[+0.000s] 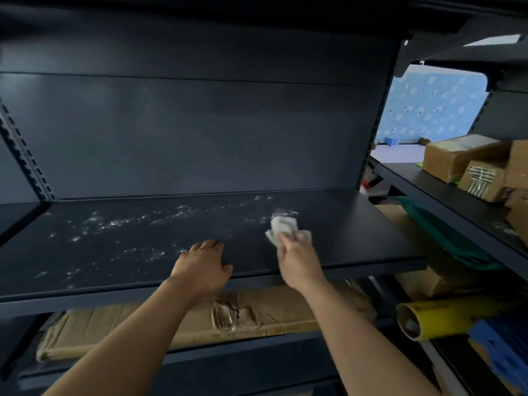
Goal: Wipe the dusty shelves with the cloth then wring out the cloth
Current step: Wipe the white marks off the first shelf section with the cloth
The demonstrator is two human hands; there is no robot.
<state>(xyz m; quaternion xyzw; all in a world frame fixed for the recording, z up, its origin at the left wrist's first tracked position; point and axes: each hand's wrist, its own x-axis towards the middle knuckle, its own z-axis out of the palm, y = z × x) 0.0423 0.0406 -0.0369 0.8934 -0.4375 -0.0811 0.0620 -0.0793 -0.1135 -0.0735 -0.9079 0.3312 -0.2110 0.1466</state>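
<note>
A dark metal shelf [357, 224] runs across the middle of the head view. White dust patches [120, 224] speckle its left and middle parts; the right part looks clean. My right hand [297, 258] grips a crumpled white cloth [283, 228] and presses it on the shelf just right of centre, beside a dust smear. My left hand [203, 267] rests palm down on the shelf near its front edge, fingers spread, holding nothing.
A flat cardboard package [200, 321] lies on the lower shelf under my arms. To the right stand a second shelf unit with cardboard boxes [468, 164], a yellow roll [437, 315], blue items [503, 347] and a green bag [445, 241]. Slotted uprights [25, 158] flank the shelf.
</note>
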